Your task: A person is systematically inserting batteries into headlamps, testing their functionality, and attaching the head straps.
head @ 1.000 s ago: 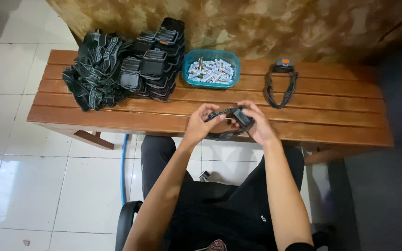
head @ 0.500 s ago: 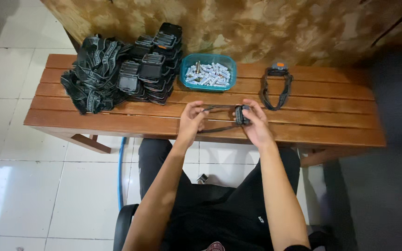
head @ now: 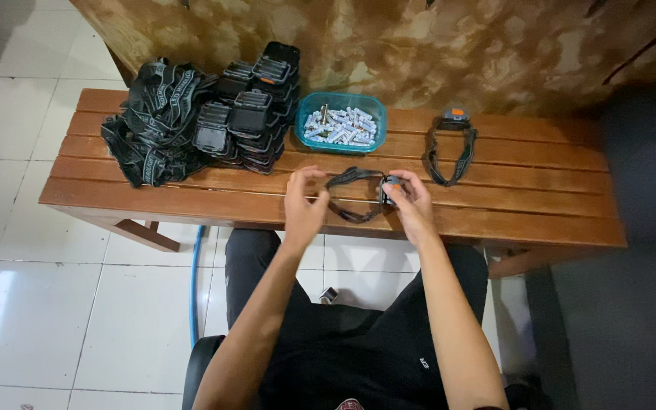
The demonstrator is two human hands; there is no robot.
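Note:
A black headlamp with a looped strap (head: 354, 196) lies on the wooden slatted bench (head: 540, 197) in front of me. My right hand (head: 410, 203) grips its lamp body at the strap's right end. My left hand (head: 304, 203) rests on the bench at the strap's left side, fingers spread and touching the band. A second headlamp with an orange button (head: 452, 144) lies apart to the right, further back. A teal tub of small batteries (head: 342, 125) stands behind my hands.
A large pile of black headlamps and tangled straps (head: 206, 121) fills the bench's left end. A camouflage-patterned wall backs the bench. White floor tiles lie to the left, and a blue hose (head: 193, 281) runs under the bench.
My hands have lowered the headlamp from near my body onto the bench. The left hand has opened and spread along the strap.

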